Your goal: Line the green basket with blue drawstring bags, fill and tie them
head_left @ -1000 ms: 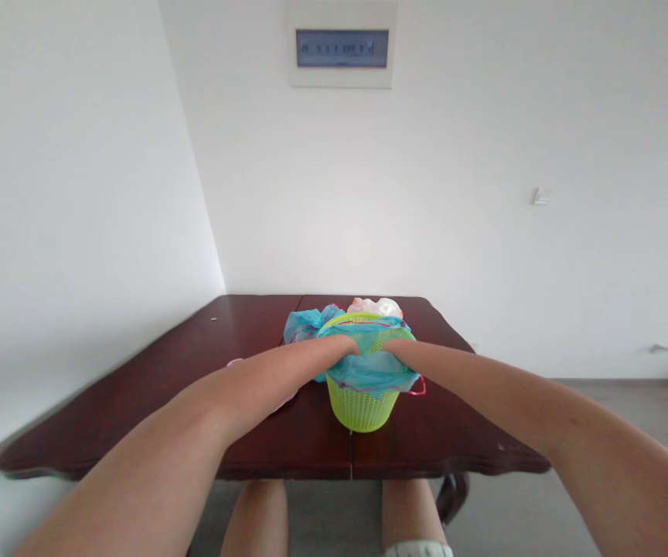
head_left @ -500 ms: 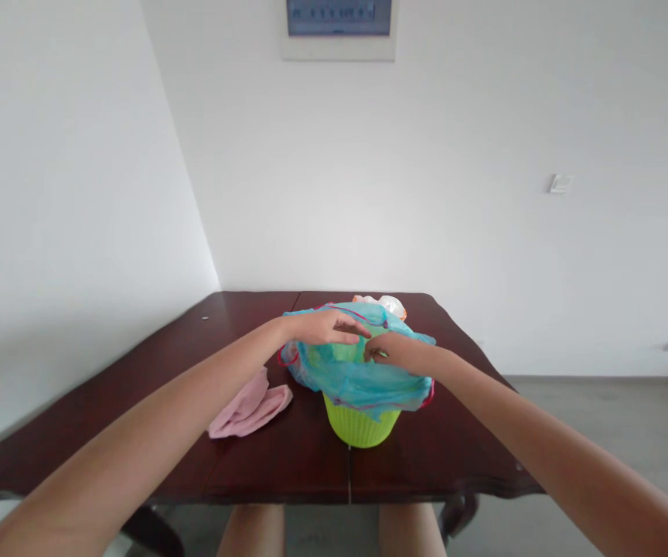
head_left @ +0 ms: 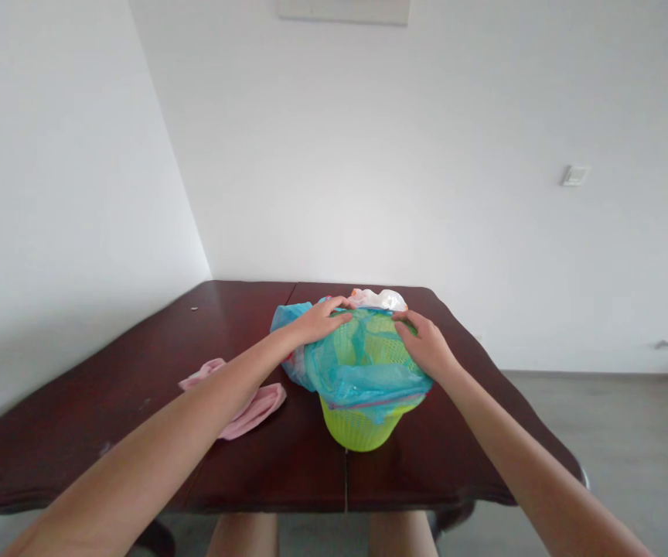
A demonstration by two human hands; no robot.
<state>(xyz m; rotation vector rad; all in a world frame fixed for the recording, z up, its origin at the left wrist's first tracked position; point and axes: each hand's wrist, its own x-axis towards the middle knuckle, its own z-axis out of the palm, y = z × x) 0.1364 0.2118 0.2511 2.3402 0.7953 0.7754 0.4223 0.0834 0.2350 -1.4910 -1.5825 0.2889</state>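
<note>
A light green slatted plastic basket stands on the table, lined with a translucent blue drawstring garbage bag. The bag's edge, with its pinkish-red drawstring, is folded down over the front of the rim. More of the bag bunches out on the left side. My left hand rests at the far left part of the rim, thumb and fingers apart. On the right part of the rim lies my right hand, its thumb spread from the outstretched fingers. Both hands touch the bag.
A folded pink cloth lies left of the basket, partly behind my left forearm. White plastic packaging with orange marks sits behind the basket. The dark wooden table meets the wall at the back.
My hands have parted from the basket's middle to either side of its rim. The bag now lies closer against the basket's inside, and its front edge hangs lower around the rim.
</note>
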